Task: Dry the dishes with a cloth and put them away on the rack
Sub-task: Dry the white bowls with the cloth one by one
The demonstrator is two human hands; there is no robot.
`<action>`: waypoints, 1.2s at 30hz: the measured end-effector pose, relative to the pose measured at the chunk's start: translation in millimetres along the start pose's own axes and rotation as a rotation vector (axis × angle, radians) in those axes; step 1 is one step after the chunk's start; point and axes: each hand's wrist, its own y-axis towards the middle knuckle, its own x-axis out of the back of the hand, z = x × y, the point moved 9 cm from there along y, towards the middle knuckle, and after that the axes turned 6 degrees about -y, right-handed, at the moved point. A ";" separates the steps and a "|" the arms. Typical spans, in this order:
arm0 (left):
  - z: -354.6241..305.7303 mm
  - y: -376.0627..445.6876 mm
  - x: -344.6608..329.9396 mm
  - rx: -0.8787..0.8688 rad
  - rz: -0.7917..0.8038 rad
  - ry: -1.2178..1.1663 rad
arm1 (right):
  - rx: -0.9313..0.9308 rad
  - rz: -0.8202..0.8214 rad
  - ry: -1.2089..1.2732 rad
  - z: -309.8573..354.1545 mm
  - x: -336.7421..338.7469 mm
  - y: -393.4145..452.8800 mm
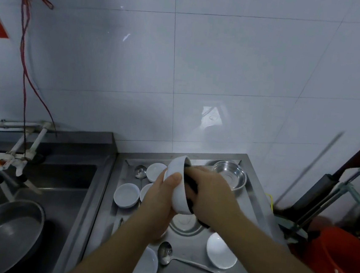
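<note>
My left hand grips a white bowl held on its side above the steel counter, thumb on its outer wall. A dark cloth is pushed into the bowl's mouth by my right hand, whose fingers curl round it. Below on the steel tray-top lie small white dishes, a steel bowl, a steel spoon and a small ladle. No rack shows in the head view.
A steel sink with a white tap lies to the left, a round metal pan in front of it. A red bucket and mop handles stand at the right. White tiled wall behind.
</note>
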 end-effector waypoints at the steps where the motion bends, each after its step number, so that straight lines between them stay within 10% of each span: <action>1: -2.2 -0.1 1.7 -0.002 -0.006 0.004 | 0.039 0.080 -0.087 2.8 -2.8 3.4; 5: -5.2 -0.6 1.5 -0.021 0.005 0.065 | -0.002 0.366 -0.038 -2.1 -8.2 10.4; 8: -12.9 -2.1 -8.1 -0.028 0.097 0.084 | -0.210 0.498 0.457 -11.8 -11.5 1.3; 14: -12.0 -6.0 -14.3 -0.007 0.115 -0.053 | -0.602 0.112 1.500 -11.7 -32.6 -15.8; 19: -9.9 -4.2 -10.6 -0.057 0.049 -0.051 | -0.153 -0.261 0.362 -6.6 14.1 1.9; 24: -22.1 1.9 1.4 -0.114 -0.031 0.068 | 0.037 0.030 -0.032 8.6 2.8 13.5; 32: -36.4 -0.9 0.6 -0.248 0.111 0.705 | -0.736 0.275 1.435 -21.5 -44.2 -22.0; 36: -31.9 -2.4 3.4 -0.218 0.134 0.845 | -0.826 0.269 1.677 -21.7 -54.3 -30.9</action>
